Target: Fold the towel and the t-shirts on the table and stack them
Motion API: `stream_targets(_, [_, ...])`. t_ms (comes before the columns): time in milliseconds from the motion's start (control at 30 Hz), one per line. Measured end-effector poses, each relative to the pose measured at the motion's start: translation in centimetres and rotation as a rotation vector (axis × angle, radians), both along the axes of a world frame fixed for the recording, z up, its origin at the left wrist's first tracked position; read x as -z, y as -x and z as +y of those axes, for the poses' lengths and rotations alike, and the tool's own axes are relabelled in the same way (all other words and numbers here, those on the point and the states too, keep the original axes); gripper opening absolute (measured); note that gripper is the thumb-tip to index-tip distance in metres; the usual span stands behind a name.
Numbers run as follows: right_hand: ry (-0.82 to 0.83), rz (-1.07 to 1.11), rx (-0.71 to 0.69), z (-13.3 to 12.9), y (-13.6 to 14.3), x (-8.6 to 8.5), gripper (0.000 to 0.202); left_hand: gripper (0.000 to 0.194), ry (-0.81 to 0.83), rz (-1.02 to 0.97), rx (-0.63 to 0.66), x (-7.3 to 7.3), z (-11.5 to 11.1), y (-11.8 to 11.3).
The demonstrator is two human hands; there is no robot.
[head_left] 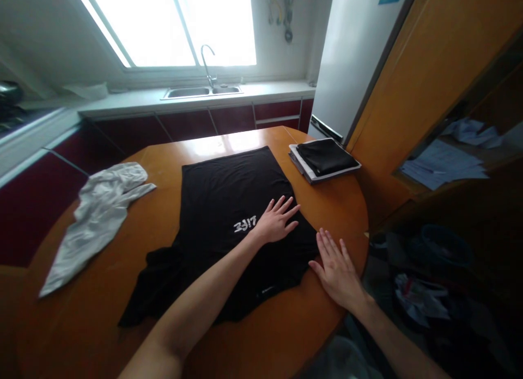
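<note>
A black T-shirt [229,188] with white lettering lies spread on the wooden table [343,205], its hem toward the window and its neckline toward me. My left hand [275,222] rests flat on the shirt's right part, beside the lettering, fingers spread. At the end of the right sleeve, my right hand [337,267] lies flat on the table, fingers stretched out and touching or close to the sleeve edge. The shirt's left sleeve is rumpled, and my left forearm crosses over the lower part of the shirt.
A crumpled white garment [104,205] lies on the table's left side. Folded clothes [324,158], black on top, are stacked at the back right. Beyond are a sink [190,92], a counter and a fridge [351,57]. Papers [443,164] fill a shelf at right.
</note>
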State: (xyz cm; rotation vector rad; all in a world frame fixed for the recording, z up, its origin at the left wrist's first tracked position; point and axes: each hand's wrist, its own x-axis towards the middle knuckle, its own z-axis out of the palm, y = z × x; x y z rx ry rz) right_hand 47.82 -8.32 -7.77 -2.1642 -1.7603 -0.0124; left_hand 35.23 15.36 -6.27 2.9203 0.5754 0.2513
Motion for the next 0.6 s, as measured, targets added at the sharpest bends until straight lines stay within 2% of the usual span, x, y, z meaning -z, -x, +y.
stream_targets(167, [-0.085,0.038,0.075,-0.8,-0.6,0.1,0.068,0.059,0.023,0.002,-0.004,0.2,0.0,-0.2])
stream_targets(200, [-0.098,0.054,0.043,-0.8,-0.3,-0.2,0.066,0.059,0.024,0.004,-0.003,0.2,0.0,-0.2])
stream_targets(267, [-0.081,0.079,-0.107,-0.8,0.4,-1.0,0.063,0.059,0.021,0.008,-0.002,0.1,-0.1,-0.2])
stream_targets(333, [-0.011,0.097,-0.299,-1.1,1.3,-2.0,0.064,0.059,0.017,0.012,-0.003,-0.1,-0.2,-0.1])
stream_targets(400, [0.073,0.112,-0.428,-1.6,2.1,-2.7,0.067,0.058,0.019,0.014,-0.009,-0.2,-0.3,-0.1])
stream_targets(600, [0.174,0.12,-0.461,-3.3,2.3,-3.3,0.068,0.058,0.032,0.007,-0.011,-0.4,-0.5,-0.2])
